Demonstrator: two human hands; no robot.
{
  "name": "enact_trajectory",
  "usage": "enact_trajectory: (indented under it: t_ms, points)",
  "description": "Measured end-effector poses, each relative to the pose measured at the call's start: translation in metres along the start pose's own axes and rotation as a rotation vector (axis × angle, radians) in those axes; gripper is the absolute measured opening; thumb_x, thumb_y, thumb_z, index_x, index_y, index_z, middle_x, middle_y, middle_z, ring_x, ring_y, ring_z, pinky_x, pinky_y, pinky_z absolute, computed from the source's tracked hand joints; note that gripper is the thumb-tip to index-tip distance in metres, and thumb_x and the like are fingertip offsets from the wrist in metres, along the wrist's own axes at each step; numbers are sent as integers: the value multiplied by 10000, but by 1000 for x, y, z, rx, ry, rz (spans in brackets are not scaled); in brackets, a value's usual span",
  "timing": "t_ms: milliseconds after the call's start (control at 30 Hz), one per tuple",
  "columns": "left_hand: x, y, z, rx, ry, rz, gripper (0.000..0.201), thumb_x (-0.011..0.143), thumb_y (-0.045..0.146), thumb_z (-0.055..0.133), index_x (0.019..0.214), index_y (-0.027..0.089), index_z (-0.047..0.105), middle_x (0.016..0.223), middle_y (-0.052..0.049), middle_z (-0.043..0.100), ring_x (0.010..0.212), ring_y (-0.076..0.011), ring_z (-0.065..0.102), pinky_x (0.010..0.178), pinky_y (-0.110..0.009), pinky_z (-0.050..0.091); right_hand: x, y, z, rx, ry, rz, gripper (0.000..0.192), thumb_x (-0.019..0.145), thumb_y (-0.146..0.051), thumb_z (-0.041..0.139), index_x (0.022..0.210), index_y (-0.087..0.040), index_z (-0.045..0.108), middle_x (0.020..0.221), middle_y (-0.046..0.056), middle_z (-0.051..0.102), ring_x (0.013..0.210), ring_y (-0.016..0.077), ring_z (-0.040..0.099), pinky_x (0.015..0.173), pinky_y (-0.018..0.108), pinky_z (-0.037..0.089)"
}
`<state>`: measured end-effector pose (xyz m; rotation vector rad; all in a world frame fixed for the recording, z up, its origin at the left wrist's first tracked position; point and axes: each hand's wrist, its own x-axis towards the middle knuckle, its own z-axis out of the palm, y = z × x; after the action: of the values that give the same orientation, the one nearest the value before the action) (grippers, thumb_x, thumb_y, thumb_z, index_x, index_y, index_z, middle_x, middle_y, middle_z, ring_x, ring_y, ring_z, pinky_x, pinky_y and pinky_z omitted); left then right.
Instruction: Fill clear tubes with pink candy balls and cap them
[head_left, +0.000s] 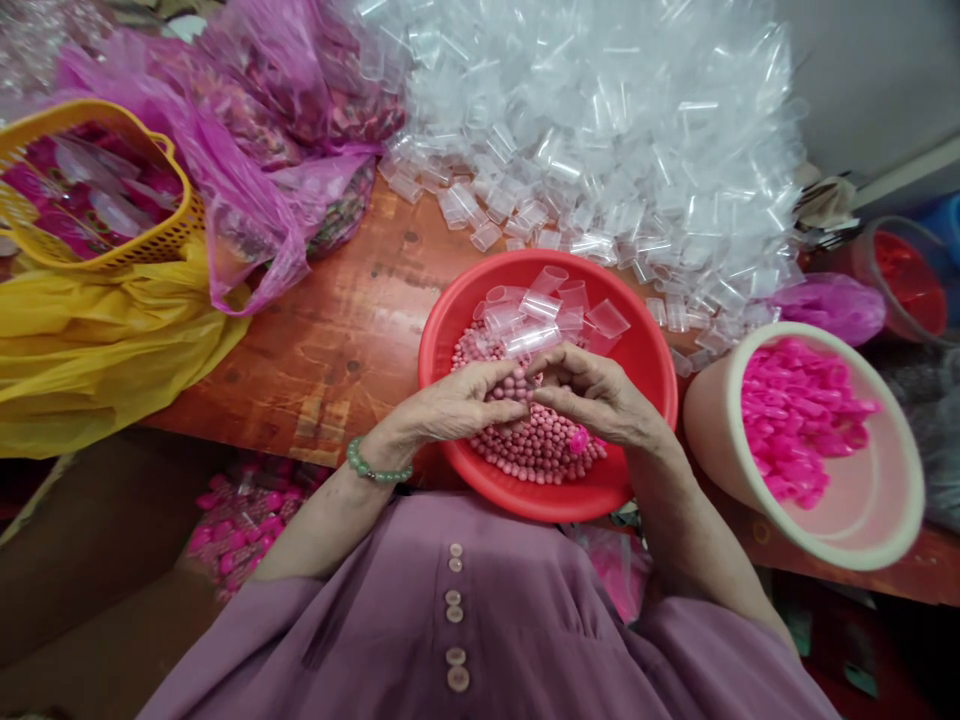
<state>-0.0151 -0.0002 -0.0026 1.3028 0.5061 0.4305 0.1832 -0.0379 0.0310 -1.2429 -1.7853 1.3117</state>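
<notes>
Wooden tabletop (337, 340) is carrying a red basin (645, 360). Left hand (450, 405) and right hand (600, 400) are meeting fingertip to fingertip over the basin's pink beads (540, 450), probably filling; whether they are pinching anything cannot be told. Clear tubes (532, 315) are lying at the basin's far side.

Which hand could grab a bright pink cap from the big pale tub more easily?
Probably the right hand. The pale tub of pink caps sits on that side, beside the red bowl. The left hand would have to cross over.
</notes>
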Motion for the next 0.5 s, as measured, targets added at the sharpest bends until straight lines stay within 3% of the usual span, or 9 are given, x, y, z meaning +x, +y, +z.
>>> enact_trajectory:
  t_ms: [100,200,367,500]
  points:
    - [1,0,-1,-142,-73,-8,376,733,197,700,1096,146,619,930,-46,655,904,-179,617,866,-345,497,2,-2,-2,16,-39,6,275,882,-386,662,1072,-195,605,685,-48,493,591,84,435,547,226,375]
    - [-1,1,-3,-236,-105,3,510,689,178,740,1183,149,613,1054,-77,676,1053,-220,619,981,-392,464,4,-2,-2,8,-41,34,272,828,-369,728,1013,-192,638,678,-45,510,587,85,449,548,232,378]
    - [-4,0,-6,-310,-104,-45,523,671,185,759,1173,134,625,1078,-98,676,1092,-240,607,1020,-441,433,7,-2,1,75,-58,67,285,797,-362,759,1005,-200,652,648,-52,484,569,85,436,531,235,363]
    - [-4,-2,-8,-355,-114,-28,507,664,116,717,1164,151,636,1125,-89,655,1095,-230,596,969,-408,474,10,-3,3,48,-56,61,297,795,-371,759,1023,-204,667,656,-44,508,572,89,447,532,239,369]
